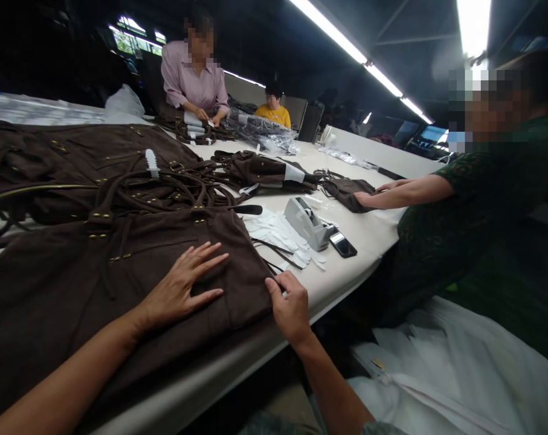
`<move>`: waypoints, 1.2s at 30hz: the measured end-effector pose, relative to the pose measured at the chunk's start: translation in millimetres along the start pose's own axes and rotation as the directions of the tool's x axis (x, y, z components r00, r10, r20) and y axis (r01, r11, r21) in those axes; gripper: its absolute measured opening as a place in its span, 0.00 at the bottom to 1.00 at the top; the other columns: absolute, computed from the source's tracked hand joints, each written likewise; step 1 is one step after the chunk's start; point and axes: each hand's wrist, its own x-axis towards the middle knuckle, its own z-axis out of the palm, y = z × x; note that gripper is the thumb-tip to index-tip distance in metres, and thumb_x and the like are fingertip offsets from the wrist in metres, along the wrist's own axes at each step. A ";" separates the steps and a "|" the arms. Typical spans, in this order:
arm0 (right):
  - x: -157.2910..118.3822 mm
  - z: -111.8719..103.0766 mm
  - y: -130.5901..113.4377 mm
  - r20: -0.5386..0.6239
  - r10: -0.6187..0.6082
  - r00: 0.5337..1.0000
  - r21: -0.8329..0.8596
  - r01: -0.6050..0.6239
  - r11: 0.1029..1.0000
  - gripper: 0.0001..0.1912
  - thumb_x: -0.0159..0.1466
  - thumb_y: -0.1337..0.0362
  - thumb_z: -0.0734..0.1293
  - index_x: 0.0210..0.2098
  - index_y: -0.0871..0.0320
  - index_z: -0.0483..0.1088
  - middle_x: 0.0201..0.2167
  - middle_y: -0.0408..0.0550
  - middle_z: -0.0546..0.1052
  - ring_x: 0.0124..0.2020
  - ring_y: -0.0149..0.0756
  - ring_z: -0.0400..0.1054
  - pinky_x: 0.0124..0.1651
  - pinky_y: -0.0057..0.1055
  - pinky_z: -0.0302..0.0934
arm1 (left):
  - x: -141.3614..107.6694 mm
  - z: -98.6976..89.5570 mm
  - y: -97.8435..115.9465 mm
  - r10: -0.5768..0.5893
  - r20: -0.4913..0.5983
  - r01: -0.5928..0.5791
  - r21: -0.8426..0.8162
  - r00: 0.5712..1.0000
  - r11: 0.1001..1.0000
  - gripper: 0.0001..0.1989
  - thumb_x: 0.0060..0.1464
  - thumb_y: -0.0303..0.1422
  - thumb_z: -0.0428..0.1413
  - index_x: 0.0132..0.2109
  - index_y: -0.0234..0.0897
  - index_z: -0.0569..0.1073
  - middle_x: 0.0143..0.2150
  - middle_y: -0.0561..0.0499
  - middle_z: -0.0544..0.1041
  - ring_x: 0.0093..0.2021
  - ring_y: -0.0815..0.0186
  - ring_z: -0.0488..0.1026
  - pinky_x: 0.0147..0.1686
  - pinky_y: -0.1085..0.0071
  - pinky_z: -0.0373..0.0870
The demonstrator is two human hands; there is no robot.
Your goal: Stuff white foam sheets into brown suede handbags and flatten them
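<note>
Dk-brown bag (142,272), flat, creased, gold-tone studs (94,236); L hand (185,283) spread on top, R hand (292,303) pinching edge (272,306).

No text, label, brand, number or sign can be read. The near dark brown bag (142,257) shows no legible mark, nor do the grey tape dispenser (306,225), the phone (343,244) to its right, or the loose white strips (271,228) to its left. Farther things are too small to tell.
</note>
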 end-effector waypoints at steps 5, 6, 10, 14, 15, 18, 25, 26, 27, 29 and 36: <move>5.8 9.3 13.2 0.142 0.342 0.929 0.347 -0.370 0.862 0.24 0.62 0.47 0.64 0.19 0.55 0.54 0.17 0.36 0.53 0.22 0.28 0.47 0.25 0.28 0.45 | 3.8 -0.9 2.8 -0.059 0.124 0.053 0.050 0.990 0.997 0.29 0.62 0.53 0.45 0.64 0.48 0.65 0.70 0.47 0.57 0.71 0.52 0.52 0.68 0.45 0.48; 6.8 11.3 16.6 0.137 0.348 0.927 0.334 -0.374 0.865 0.25 0.60 0.48 0.65 0.18 0.55 0.53 0.17 0.36 0.51 0.22 0.27 0.46 0.25 0.28 0.44 | 4.8 -1.0 4.2 -0.091 0.158 0.082 0.062 0.983 0.995 0.27 0.63 0.52 0.44 0.64 0.49 0.65 0.70 0.47 0.59 0.70 0.52 0.53 0.68 0.44 0.48; 7.8 16.5 28.4 0.063 0.272 0.960 0.243 -0.279 0.929 0.18 0.59 0.52 0.66 0.22 0.57 0.59 0.20 0.38 0.60 0.22 0.27 0.52 0.27 0.26 0.49 | 14.2 0.5 16.3 -0.225 0.215 0.179 0.214 0.950 0.960 0.24 0.65 0.43 0.41 0.64 0.51 0.65 0.68 0.45 0.63 0.68 0.50 0.58 0.63 0.37 0.53; 8.1 17.3 36.4 0.099 0.195 0.976 0.347 -0.218 0.912 0.21 0.59 0.57 0.66 0.50 0.58 0.64 0.42 0.48 0.70 0.23 0.25 0.59 0.27 0.26 0.57 | 46.8 2.8 29.3 -0.238 0.162 0.177 0.322 0.958 0.930 0.19 0.60 0.34 0.45 0.53 0.39 0.74 0.53 0.38 0.74 0.53 0.50 0.71 0.46 0.52 0.72; 8.5 16.6 37.1 0.117 0.180 0.977 0.356 -0.210 0.910 0.23 0.59 0.58 0.65 0.53 0.58 0.63 0.44 0.49 0.70 0.23 0.25 0.59 0.28 0.26 0.58 | 58.0 3.8 31.0 -0.234 0.150 0.174 0.333 0.960 0.927 0.17 0.58 0.31 0.46 0.48 0.36 0.76 0.48 0.38 0.76 0.49 0.51 0.73 0.43 0.55 0.73; 7.5 11.5 34.9 0.146 0.140 0.979 0.333 -0.181 0.925 0.21 0.61 0.62 0.64 0.54 0.57 0.65 0.45 0.50 0.71 0.26 0.28 0.61 0.32 0.28 0.61 | 84.7 10.9 31.6 -0.216 0.088 0.170 0.366 0.973 0.915 0.15 0.56 0.27 0.44 0.38 0.33 0.76 0.39 0.38 0.77 0.41 0.54 0.75 0.42 0.59 0.74; 3.9 12.5 25.3 0.072 0.053 0.996 0.126 -0.062 0.990 0.17 0.61 0.69 0.65 0.49 0.52 0.72 0.41 0.46 0.74 0.37 0.38 0.68 0.43 0.34 0.66 | 88.0 61.3 -33.8 -0.050 -0.284 0.109 0.194 0.957 0.975 0.33 0.61 0.49 0.40 0.64 0.32 0.59 0.66 0.34 0.63 0.66 0.48 0.62 0.60 0.49 0.66; 3.7 10.9 23.4 0.071 0.045 0.996 0.090 -0.051 0.995 0.18 0.61 0.69 0.65 0.50 0.52 0.72 0.42 0.47 0.74 0.38 0.38 0.69 0.45 0.35 0.66 | 86.2 67.9 -41.0 -0.030 -0.258 0.080 0.183 0.966 0.980 0.34 0.60 0.50 0.41 0.66 0.33 0.57 0.68 0.35 0.60 0.67 0.48 0.59 0.61 0.49 0.66; 3.1 7.4 20.1 0.083 0.034 0.996 0.054 -0.039 0.998 0.18 0.62 0.69 0.65 0.51 0.52 0.71 0.43 0.47 0.74 0.39 0.39 0.69 0.46 0.35 0.66 | 83.4 71.8 -43.7 -0.015 -0.210 0.054 0.181 0.978 0.982 0.35 0.61 0.50 0.41 0.68 0.34 0.55 0.70 0.36 0.57 0.68 0.48 0.58 0.61 0.49 0.66; 3.7 -4.1 9.5 0.144 0.002 0.990 -0.015 0.000 1.000 0.18 0.64 0.67 0.65 0.53 0.52 0.70 0.46 0.48 0.74 0.43 0.39 0.70 0.49 0.36 0.67 | 77.3 71.0 -36.7 -0.032 -0.142 0.059 0.188 0.989 0.980 0.35 0.61 0.50 0.41 0.69 0.35 0.54 0.71 0.36 0.53 0.69 0.48 0.55 0.61 0.48 0.65; 64.9 -5.4 -42.3 0.121 -0.193 0.974 -0.126 0.208 0.970 0.19 0.68 0.61 0.63 0.56 0.61 0.69 0.53 0.56 0.70 0.57 0.44 0.63 0.63 0.38 0.58 | 79.0 49.3 -0.8 -0.183 -0.011 0.182 0.173 0.983 0.968 0.39 0.62 0.52 0.40 0.71 0.30 0.47 0.73 0.35 0.45 0.72 0.51 0.46 0.67 0.49 0.55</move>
